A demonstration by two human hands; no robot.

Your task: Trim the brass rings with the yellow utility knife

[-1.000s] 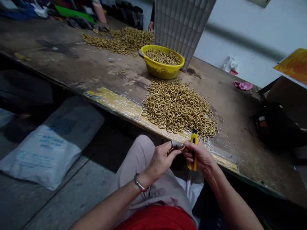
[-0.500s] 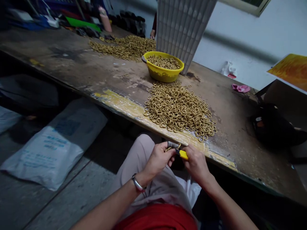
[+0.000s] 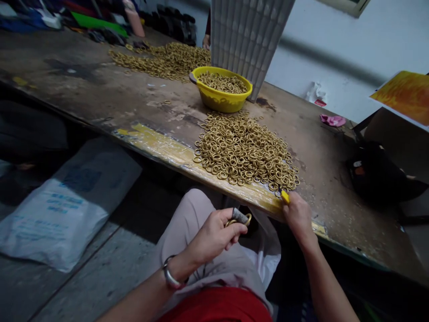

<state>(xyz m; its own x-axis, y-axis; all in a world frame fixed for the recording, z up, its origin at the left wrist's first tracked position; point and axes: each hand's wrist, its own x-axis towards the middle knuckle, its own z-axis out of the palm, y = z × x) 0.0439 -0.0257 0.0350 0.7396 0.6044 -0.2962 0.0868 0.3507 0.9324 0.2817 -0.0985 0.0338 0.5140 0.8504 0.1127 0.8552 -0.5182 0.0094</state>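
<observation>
Over my lap, my left hand (image 3: 219, 230) is closed on brass-coloured rings (image 3: 248, 219), with a grey covering (image 3: 240, 215) around a finger. My right hand (image 3: 299, 214) grips a yellow-handled tool (image 3: 284, 197), apparently a utility knife, at the table's front edge. The tool's dark tip reaches the near side of a heap of brass-coloured rings (image 3: 246, 150); whether it touches a ring I cannot tell. Behind that heap stands a yellow basin (image 3: 223, 103) filled with more rings.
A tall grey ribbed plastic panel (image 3: 248, 40) stands behind the basin. Another ring pile (image 3: 164, 62) lies farther left, near another person's hand (image 3: 206, 42). A black cap (image 3: 382, 174) sits at the right. On the floor lies a white sack (image 3: 63, 210).
My right hand has moved away from my left, rightward and up to the heap's near edge, with the yellow tool. My left hand has dropped slightly, keeping its rings.
</observation>
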